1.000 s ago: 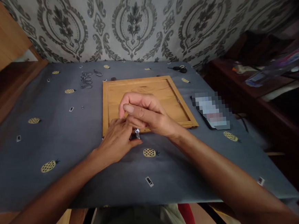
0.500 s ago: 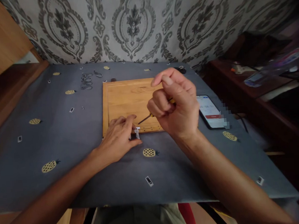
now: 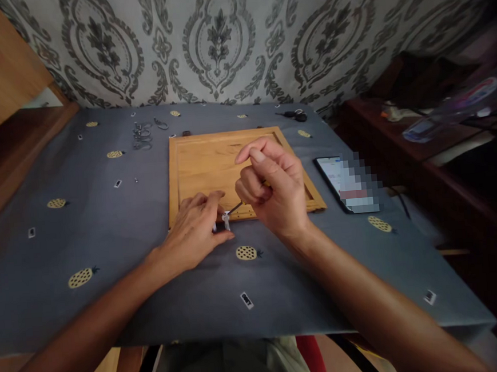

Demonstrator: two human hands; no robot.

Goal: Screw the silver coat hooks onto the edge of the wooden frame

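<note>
A square wooden frame (image 3: 212, 160) lies flat on a grey cloth with pineapple prints. My left hand (image 3: 196, 230) rests at the frame's near edge, fingers pinched on a small metal bracket (image 3: 226, 218). My right hand (image 3: 272, 190) is closed round a small screwdriver (image 3: 235, 207) with a yellow handle, mostly hidden in the fist. The thin metal tip points down and left, ending right at the bracket.
A phone (image 3: 338, 182) with its screen lit lies right of the frame. Metal hooks (image 3: 141, 134) and scissors (image 3: 292, 114) lie near the far edge by the patterned wall. A dark wooden side table (image 3: 421, 138) with clutter stands on the right.
My right hand lifted off the frame's near edge holding the screwdriver, then came back down and left, bringing the tip to the bracket. My left hand stayed in place.
</note>
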